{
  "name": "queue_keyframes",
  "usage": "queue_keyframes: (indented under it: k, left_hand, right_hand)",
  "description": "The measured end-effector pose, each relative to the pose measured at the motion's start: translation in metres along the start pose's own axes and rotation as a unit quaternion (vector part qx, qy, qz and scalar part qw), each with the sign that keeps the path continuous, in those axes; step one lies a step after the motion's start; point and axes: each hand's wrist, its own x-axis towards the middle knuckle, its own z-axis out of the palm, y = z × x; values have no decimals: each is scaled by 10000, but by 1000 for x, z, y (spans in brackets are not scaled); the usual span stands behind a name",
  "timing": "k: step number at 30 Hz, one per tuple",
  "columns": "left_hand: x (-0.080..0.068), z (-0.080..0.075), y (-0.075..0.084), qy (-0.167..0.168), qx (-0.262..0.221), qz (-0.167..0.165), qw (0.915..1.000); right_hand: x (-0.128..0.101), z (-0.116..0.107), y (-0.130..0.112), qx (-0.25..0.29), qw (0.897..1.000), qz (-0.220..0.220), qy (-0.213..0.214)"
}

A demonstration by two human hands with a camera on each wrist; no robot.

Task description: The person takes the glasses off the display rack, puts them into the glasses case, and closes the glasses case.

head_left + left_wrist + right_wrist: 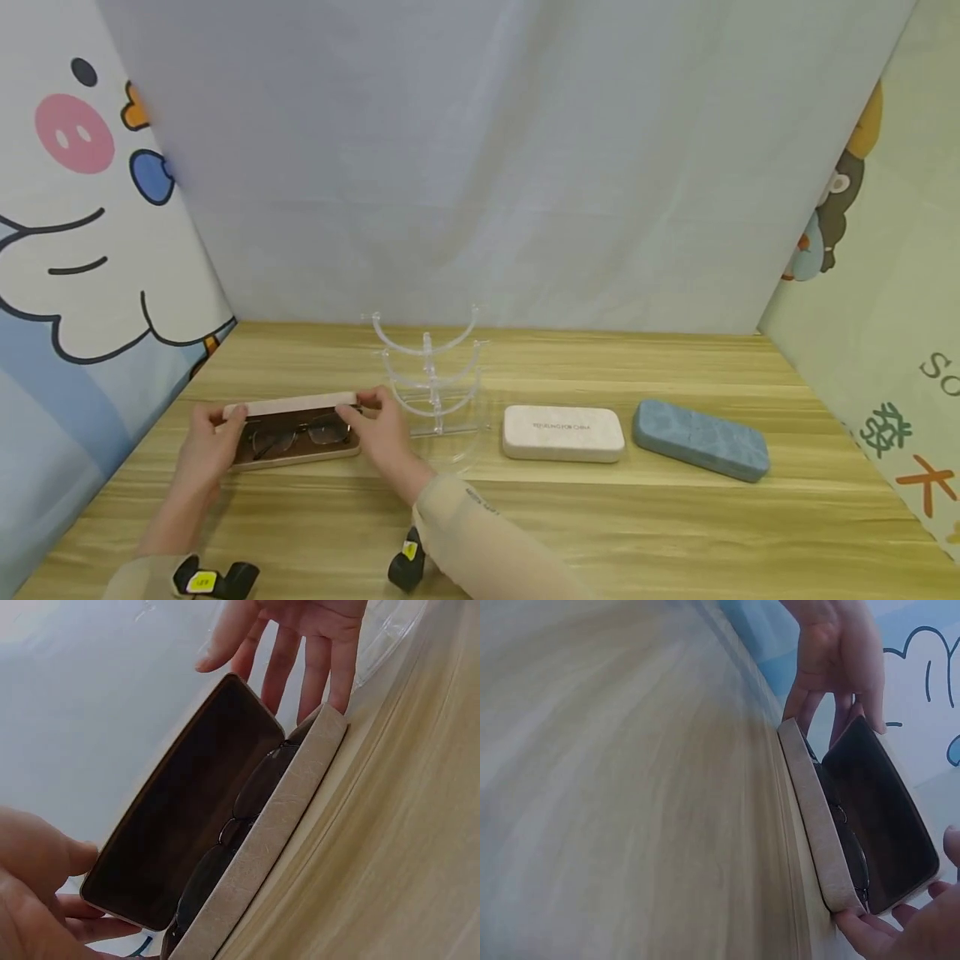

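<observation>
A: What is held by the left hand [212, 442] and the right hand [384, 433]?

B: An open beige glasses case [294, 435] is gripped at both ends, fingers curled round its lid and base. It lies on the wooden table [600, 525], left of the clear display stand [430, 375]. A pair of glasses [300, 433] is seen inside.

A: Can any writing be read?

B: Small print is seen on the closed white case [562, 433], but it cannot be made out with certainty. A blue case [701, 439] lies beside it.

Wooden table [675, 533], grey backdrop [510, 158], cartoon side panels [82, 242]
</observation>
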Motion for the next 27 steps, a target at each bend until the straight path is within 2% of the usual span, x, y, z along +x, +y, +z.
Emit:
queue_keyframes:
  k: [7,14,21,23,25,27]
  left_hand:
    - [1,-2,-9,-126,-134,84,9998]
    - [3,-12,-20,-591,-367,201,9974]
    - [2,-17,-20,-641,-376,233,9970]
    - [2,-17,-20,-724,-142,189,9971]
    - [0,-18,-21,-773,450,226,9957]
    - [0,-17,-21,-776,1090,306,9905]
  right_hand:
    - [0,-1,0,-134,9997,-22,213]
    - [-3,0,2,-369,9981,-349,348]
    - [-4,-2,3,-78,9995,-267,169]
    - [-5,-2,5,-64,9997,-235,78]
    - [-7,-3,8,-253,9994,-256,-22]
    - [-8,-4,10,-531,9981,-300,-67]
